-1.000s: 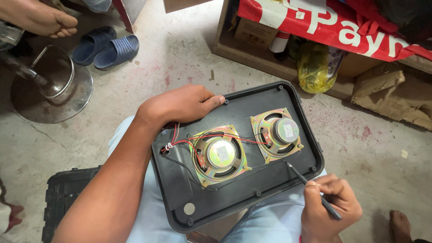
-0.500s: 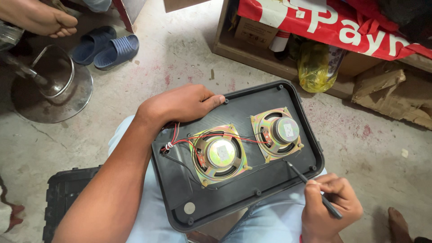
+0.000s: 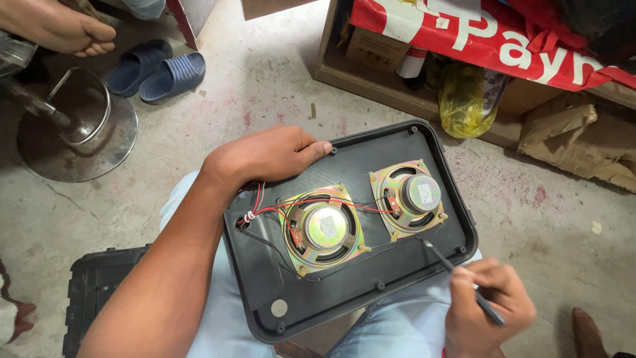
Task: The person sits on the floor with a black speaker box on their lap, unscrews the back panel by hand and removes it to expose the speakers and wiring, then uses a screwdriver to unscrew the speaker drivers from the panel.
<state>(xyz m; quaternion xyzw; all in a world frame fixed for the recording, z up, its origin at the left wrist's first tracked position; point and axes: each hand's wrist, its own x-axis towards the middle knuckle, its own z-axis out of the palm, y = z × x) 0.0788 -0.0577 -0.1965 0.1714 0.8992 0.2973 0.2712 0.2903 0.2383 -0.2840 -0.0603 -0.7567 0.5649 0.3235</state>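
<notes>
A black plastic speaker panel (image 3: pixel 371 152) rests on my lap, inner side up. Two round speakers are mounted in it: a larger one (image 3: pixel 324 227) in the middle and a smaller one (image 3: pixel 412 197) to its right, joined by red and black wires (image 3: pixel 291 207). My left hand (image 3: pixel 265 154) lies flat on the panel's far left edge and holds it steady. My right hand (image 3: pixel 487 305) grips a thin dark screwdriver (image 3: pixel 457 275) like a pen. Its tip touches the panel just below the smaller speaker.
A second black casing (image 3: pixel 99 292) lies on the concrete floor at my left. A round metal stand base (image 3: pixel 73 129), blue slippers (image 3: pixel 156 69) and another person's bare foot (image 3: pixel 56 26) are at the upper left. A wooden shelf with a yellow bag (image 3: pixel 464 99) and cardboard stands behind.
My right hand has shifted the screwdriver slightly; its tip stays near the lower corner of the smaller speaker. The left hand and the panel have not moved.
</notes>
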